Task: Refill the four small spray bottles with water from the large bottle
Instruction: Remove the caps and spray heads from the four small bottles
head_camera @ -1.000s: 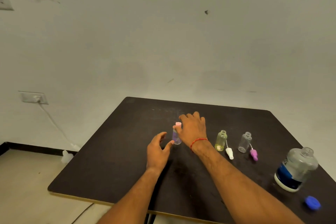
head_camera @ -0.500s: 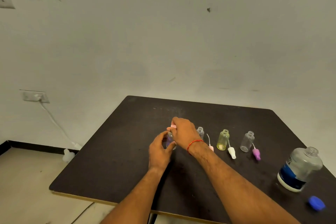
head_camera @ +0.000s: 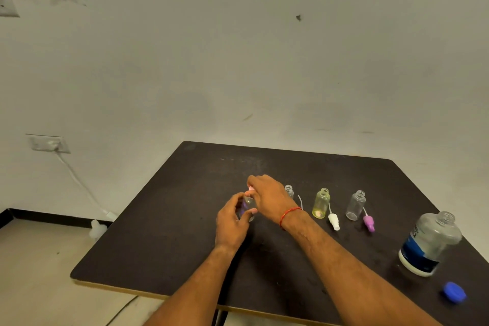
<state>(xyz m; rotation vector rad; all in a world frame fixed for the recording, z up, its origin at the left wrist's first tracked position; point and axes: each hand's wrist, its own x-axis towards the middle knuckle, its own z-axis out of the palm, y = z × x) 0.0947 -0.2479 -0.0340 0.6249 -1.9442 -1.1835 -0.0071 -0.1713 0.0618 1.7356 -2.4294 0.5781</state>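
Dark table bearing the large bottle, uncapped, at four o'clock; left hand gripping the leftmost spray bottle at centre; right hand pinching its pink top, likely unscrewing; next, lifting it off; previously the left fingers were open, not clasping.
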